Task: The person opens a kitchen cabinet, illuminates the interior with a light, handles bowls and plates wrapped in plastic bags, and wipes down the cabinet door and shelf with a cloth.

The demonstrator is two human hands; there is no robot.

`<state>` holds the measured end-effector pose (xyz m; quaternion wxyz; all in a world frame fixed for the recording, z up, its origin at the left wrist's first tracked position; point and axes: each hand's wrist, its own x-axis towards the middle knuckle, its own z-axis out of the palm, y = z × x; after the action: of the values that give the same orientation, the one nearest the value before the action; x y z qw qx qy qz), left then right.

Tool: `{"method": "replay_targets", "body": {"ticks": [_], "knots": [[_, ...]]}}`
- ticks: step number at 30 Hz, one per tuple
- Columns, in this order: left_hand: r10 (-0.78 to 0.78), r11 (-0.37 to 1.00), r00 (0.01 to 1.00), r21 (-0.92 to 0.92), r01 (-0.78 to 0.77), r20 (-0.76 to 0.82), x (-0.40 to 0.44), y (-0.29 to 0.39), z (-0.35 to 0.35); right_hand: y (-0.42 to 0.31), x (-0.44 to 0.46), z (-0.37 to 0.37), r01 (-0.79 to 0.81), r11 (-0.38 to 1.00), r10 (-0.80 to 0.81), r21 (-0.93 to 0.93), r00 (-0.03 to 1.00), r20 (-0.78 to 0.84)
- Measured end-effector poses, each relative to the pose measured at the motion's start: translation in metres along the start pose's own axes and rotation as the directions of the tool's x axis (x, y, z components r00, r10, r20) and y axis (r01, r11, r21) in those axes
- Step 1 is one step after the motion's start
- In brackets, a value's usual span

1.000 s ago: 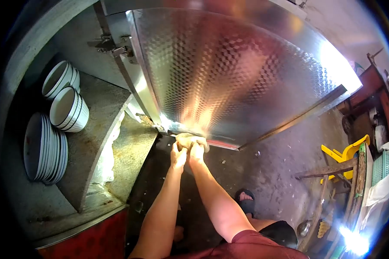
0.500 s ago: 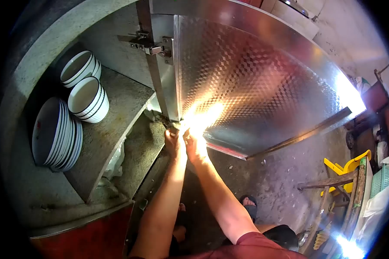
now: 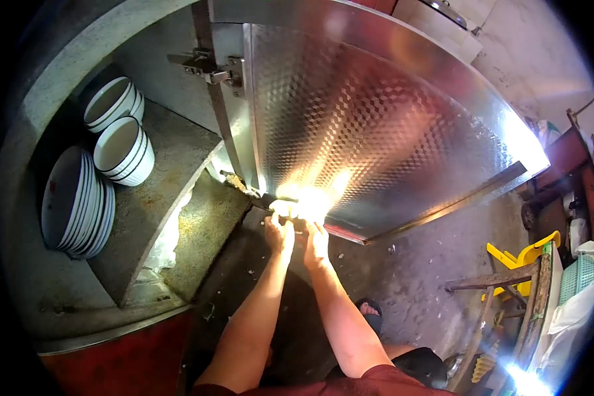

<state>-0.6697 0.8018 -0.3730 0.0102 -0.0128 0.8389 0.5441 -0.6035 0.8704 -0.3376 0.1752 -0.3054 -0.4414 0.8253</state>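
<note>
A metal cabinet door [image 3: 389,132] with a patterned shiny panel stands swung out from the cabinet. At its lower inner corner, my left hand [image 3: 280,235] is closed with bent fingers. Beside it, slightly to the right, my right hand [image 3: 316,244] is closed too, its fingertips lost in bright glare. Whatever lies between the fingers is washed out by the light. Just left of my hands is a lower hinge [image 3: 241,185], with a dark piece reaching toward the fingers. A similar upper hinge [image 3: 208,69] joins the door to the cabinet frame.
Stacked plates [image 3: 79,204] and bowls [image 3: 124,152] sit on the cabinet shelf [image 3: 158,181] at left. A crumpled plastic bag [image 3: 166,241] hangs under its edge. To the right stand a wooden frame [image 3: 495,280], a yellow plastic item [image 3: 538,249] and a green basket [image 3: 577,277].
Both hands have shifted slightly right and down, away from the cabinet frame. The lower hinge now shows more clearly. The whole view has shifted a little.
</note>
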Motion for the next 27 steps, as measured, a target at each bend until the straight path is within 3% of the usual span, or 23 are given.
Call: {"method": "replay_targets", "body": {"ticks": [1,4,5,8,12,14,16,17,20,21,25,27], "knots": [[-0.088,0.996,0.992,0.008,0.088,0.095,-0.001,-0.010,0.009,-0.014,-0.005,-0.002,-0.159,0.986,0.155,-0.056,0.985,-0.072],[-0.176,0.871,0.983,-0.457,0.181,0.053,-0.004,-0.025,0.045,-0.004,0.017,-0.028,-0.279,0.951,0.288,0.136,0.956,-0.051],[-0.277,0.837,0.958,-0.469,0.281,0.078,-0.004,-0.017,0.052,-0.005,0.020,-0.034,-0.306,0.940,0.317,0.148,0.946,-0.059],[-0.055,0.772,0.994,-0.635,-0.016,-0.091,-0.011,0.016,0.058,-0.020,0.013,-0.040,-0.246,0.946,0.256,0.211,0.966,-0.024],[0.122,0.807,0.990,-0.574,-0.137,-0.064,-0.027,0.052,0.059,-0.063,-0.010,-0.040,-0.085,0.979,0.097,0.187,0.993,-0.059],[0.162,0.832,0.986,-0.542,-0.117,0.035,-0.039,0.068,0.062,-0.080,-0.018,-0.042,0.043,0.975,-0.017,0.218,0.993,-0.119],[0.165,0.854,0.983,-0.510,-0.105,0.075,-0.067,0.140,0.024,-0.091,-0.024,-0.047,0.253,0.949,-0.234,0.187,0.965,-0.118],[0.280,0.869,0.959,-0.434,-0.238,0.035,-0.068,0.135,0.030,-0.101,-0.034,-0.043,0.293,0.927,-0.266,0.236,0.954,-0.142],[0.375,0.707,0.926,-0.657,-0.263,0.033,-0.076,0.127,0.041,-0.098,-0.036,-0.055,0.351,0.913,-0.323,0.206,0.933,-0.158],[0.324,0.815,0.945,-0.523,-0.249,0.054,-0.081,0.121,0.038,-0.094,-0.036,-0.061,0.322,0.923,-0.292,0.209,0.943,-0.161],[0.264,0.930,0.964,-0.260,-0.258,-0.012,-0.073,0.062,0.071,-0.067,-0.016,-0.073,0.178,0.972,-0.111,0.154,0.924,-0.365],[0.187,0.973,0.981,-0.145,-0.177,0.054,-0.072,0.052,0.077,-0.049,-0.003,-0.088,0.126,0.980,-0.064,0.152,0.931,-0.360]]}}
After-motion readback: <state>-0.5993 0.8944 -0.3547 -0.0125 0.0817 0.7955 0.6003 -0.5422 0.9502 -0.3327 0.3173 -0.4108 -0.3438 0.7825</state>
